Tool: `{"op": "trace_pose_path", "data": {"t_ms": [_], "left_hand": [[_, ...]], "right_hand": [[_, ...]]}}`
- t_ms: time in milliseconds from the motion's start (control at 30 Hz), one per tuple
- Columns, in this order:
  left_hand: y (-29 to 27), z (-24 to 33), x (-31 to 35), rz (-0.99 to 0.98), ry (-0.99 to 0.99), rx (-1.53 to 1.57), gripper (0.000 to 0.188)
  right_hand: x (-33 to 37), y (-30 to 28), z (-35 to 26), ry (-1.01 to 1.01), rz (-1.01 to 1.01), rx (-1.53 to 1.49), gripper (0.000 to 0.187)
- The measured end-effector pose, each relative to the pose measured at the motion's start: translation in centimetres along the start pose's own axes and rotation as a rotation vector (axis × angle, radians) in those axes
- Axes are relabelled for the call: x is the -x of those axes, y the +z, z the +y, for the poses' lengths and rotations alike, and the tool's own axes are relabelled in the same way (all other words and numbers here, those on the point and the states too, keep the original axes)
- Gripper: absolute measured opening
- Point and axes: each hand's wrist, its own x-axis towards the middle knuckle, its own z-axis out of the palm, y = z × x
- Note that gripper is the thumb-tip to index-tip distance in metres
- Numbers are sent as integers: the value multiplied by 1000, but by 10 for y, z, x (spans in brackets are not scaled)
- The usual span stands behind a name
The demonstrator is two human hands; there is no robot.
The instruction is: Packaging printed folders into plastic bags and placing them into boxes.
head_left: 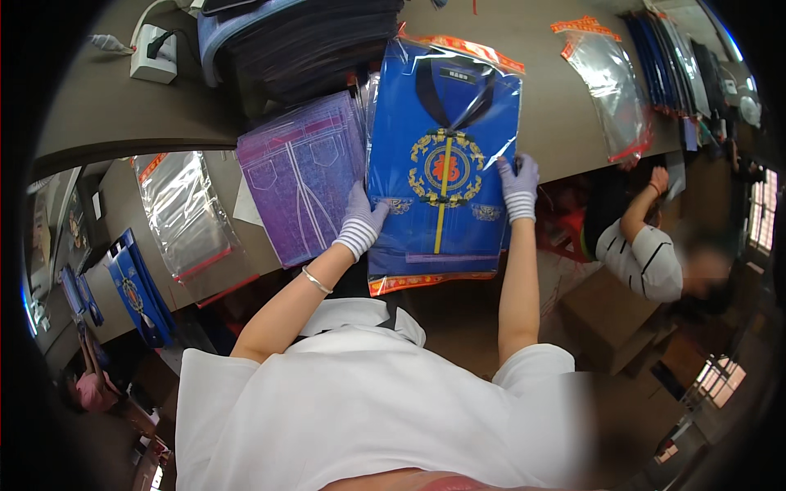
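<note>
A flat blue garment (393,164) with a black collar band, a round red-and-gold emblem and a yellow stripe lies inside a clear plastic bag with orange-red printed ends. My left hand (361,221), in a pale glove with a striped cuff, grips the bag's left edge. On its right edge, my right hand (519,189) has its fingers closed, gloved the same way. The package is tilted up before me, over the table's front edge. Next to my left hand lies a stack of purple sheets (299,180) printed like jeans, partly covered by the package.
Clear plastic bags lie in piles on the left (184,209) and on the right (607,98). A dark stack with blue edges (303,49) stands at the back, near a white power socket (154,54). Another person (643,254) works at the right, by a cardboard box (606,319).
</note>
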Motion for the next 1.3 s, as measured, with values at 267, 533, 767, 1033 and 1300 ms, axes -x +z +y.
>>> {"op": "trace_pose_path", "data": {"t_ms": [267, 533, 767, 1033, 1300], "left_hand": [[29, -15, 11, -193, -7, -53, 88], [0, -3, 20, -171, -88, 137, 69], [-80, 3, 31, -72, -72, 100, 64], [-297, -270, 76, 586, -297, 104, 48], [-488, -492, 138, 715, -859, -497, 54]], "right_hand": [[-63, 16, 10, 4, -292, -391, 79], [-54, 29, -46, -52, -178, 17, 69], [3, -40, 45, 228, -217, -699, 58], [132, -16, 66, 804, -70, -966, 82], [147, -31, 42, 204, 508, 87, 51]]}}
